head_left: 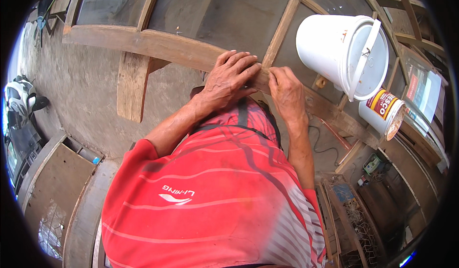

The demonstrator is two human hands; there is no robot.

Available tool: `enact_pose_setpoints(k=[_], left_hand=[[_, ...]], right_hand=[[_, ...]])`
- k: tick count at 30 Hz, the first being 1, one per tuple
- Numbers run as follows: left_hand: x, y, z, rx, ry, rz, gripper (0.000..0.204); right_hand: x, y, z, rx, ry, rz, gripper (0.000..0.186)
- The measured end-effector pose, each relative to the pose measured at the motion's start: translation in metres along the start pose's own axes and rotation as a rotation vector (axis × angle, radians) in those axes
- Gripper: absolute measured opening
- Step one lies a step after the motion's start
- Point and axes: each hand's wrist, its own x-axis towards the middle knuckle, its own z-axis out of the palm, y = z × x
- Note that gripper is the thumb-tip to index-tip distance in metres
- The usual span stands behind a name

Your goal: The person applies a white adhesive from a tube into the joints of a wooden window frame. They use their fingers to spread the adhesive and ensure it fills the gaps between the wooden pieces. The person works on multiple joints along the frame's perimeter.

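A wooden frame with glass panes [158, 44] stretches across the work area in front of me, its brown rail nearest my body. My left hand [230, 79] lies over this rail, fingers bent close together on top and thumb lower down, gripping the wood. Just to its right, my right hand [289, 95] is closed at the same rail, with thumb and fingers curled inward. Whatever it pinches, if anything, is hidden by the fingers. A short gap of bare wood shows between the two hands.
A lidded white bucket [320, 43] lies tipped on the frame at the right. Beside it is a smaller white tub [377, 112] with a red and yellow label. A wooden board [133, 89] juts out below the rail. A dark cable [316, 141] lies on the floor.
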Motion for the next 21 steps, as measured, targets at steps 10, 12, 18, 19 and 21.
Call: enact_pose_setpoints(k=[10, 12, 18, 19, 21], left_hand=[[-0.0015, -0.0022, 0.0020, 0.007, -0.007, 0.008, 0.068], [-0.0018, -0.0019, 0.0021, 0.015, -0.002, 0.003, 0.071], [-0.0019, -0.0031, 0.0028, 0.016, 0.006, 0.012, 0.069], [-0.0016, -0.0031, 0.0031, 0.019, 0.007, 0.011, 0.069], [-0.0011, -0.0029, 0.0040, 0.025, 0.009, 0.011, 0.069]], right_hand=[[-0.0001, -0.0013, 0.0021, -0.021, -0.025, 0.017, 0.010], [-0.0007, -0.0004, 0.0032, -0.016, -0.023, 0.015, 0.012], [-0.0022, 0.0009, 0.0069, -0.006, 0.000, 0.013, 0.016], [-0.0021, 0.0011, 0.0072, -0.009, 0.005, 0.014, 0.016], [-0.0024, 0.0013, 0.0069, 0.003, 0.013, 0.010, 0.015]])
